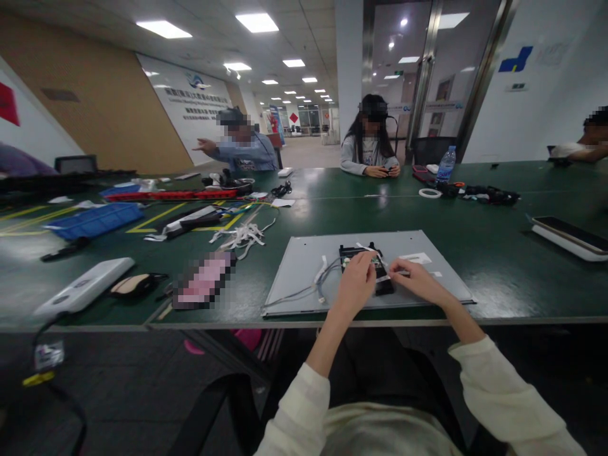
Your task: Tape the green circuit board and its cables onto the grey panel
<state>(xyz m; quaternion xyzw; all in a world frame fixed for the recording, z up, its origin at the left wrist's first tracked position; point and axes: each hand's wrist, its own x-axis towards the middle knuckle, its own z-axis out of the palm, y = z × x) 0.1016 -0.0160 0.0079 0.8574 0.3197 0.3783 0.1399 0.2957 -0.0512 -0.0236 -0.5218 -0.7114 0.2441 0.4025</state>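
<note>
Curving over the black frame point(384, 288), the left hand point(357, 278) is holding its thumb and fingers bunched near a thin white strip point(365, 247); whether it is pinching that strip, I cannot tell. The right hand point(414, 280) is facing it from the other side, thumb and forefinger drawn close together by the frame's right edge (whether they are gripping anything is too small to make out). The frame itself is lying on a flat gray panel point(304, 258), roughly at its middle, and the panel is resting at the near edge of a green table point(503, 272). Gray cables point(320, 280) are trailing leftward from the frame across the panel, and a small white patch point(420, 258) is showing beyond the right hand. Farther left, a loose heap of white strips point(244, 235) is lying behind a blurred pink object point(204, 282), with a white power strip point(88, 285) well off to its left. Across the table, one person point(247, 149) is stretching an arm out sideways, while another person point(373, 149) is holding both hands together on the tabletop, and a water bottle point(446, 166) is standing to the right.
</note>
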